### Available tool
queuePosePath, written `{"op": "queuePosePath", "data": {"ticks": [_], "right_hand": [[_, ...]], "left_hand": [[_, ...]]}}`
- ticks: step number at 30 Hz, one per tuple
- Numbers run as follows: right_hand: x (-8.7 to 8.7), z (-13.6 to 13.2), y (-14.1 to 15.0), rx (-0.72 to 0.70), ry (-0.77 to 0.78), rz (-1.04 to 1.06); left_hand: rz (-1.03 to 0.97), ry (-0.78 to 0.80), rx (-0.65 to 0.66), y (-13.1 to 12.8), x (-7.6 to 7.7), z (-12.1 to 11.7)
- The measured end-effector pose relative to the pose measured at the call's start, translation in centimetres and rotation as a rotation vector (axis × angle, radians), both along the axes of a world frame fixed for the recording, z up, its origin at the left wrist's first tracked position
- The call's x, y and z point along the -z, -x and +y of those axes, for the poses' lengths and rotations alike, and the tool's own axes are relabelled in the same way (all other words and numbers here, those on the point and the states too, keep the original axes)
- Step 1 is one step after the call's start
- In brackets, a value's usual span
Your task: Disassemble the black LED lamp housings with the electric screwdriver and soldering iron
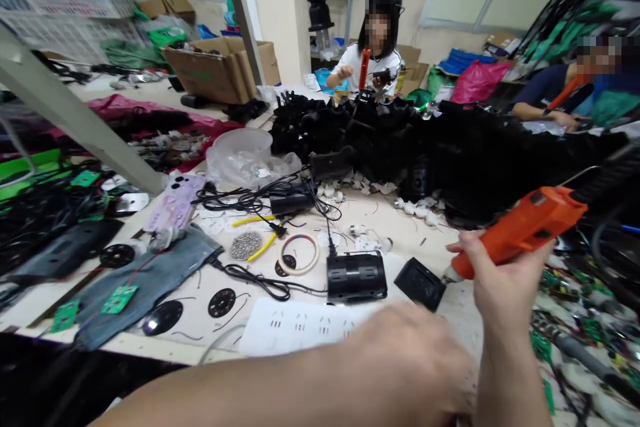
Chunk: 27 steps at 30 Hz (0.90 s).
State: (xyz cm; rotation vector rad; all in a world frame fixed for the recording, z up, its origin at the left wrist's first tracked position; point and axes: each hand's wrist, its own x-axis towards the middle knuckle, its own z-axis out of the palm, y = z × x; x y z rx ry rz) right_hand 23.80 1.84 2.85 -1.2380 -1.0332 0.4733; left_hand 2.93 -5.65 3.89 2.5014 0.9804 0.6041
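Observation:
My right hand (pixel 505 280) is wrapped round an orange electric screwdriver (pixel 525 227), its nose pointing down and left. Close to that tip lies a black rectangular plastic part (pixel 419 282). Across the front reaches my left forearm, and my left hand (pixel 410 360) is smeared by motion with its fingers hidden. Beyond it is a white power strip (pixel 300 327), partly covered by the arm. A black plastic casing (pixel 357 275) with a cord sits behind the strip.
Rolled tape (pixel 314 265), a pile of small screws (pixel 246 246) and yellow-handled pliers (pixel 263 247) lie mid-table. Black parts (pixel 360 130) are heaped behind. Circuit boards (pixel 555 280) crowd the right. A slanted metal post (pixel 85 107) stands left. Two people work across the table.

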Motion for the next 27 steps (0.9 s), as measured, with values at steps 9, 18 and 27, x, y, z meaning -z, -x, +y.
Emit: {"op": "queuePosePath", "data": {"ticks": [9, 18, 27], "right_hand": [[-1.8, -3.9, 5.7, -0.663, 0.099, 0.335], [-1.4, -5.2, 8.2, -0.540, -0.134, 0.494], [0.7, -6.3, 8.4, -0.655, -0.061, 0.460]], "left_hand": [[0.125, 0.028, -0.369, 3.6, 5.2, 2.5], [0.011, 0.174, -0.372, 2.7, 5.9, 3.2], [-0.103, 0.133, -0.471, 1.8, 6.0, 3.0]]}}
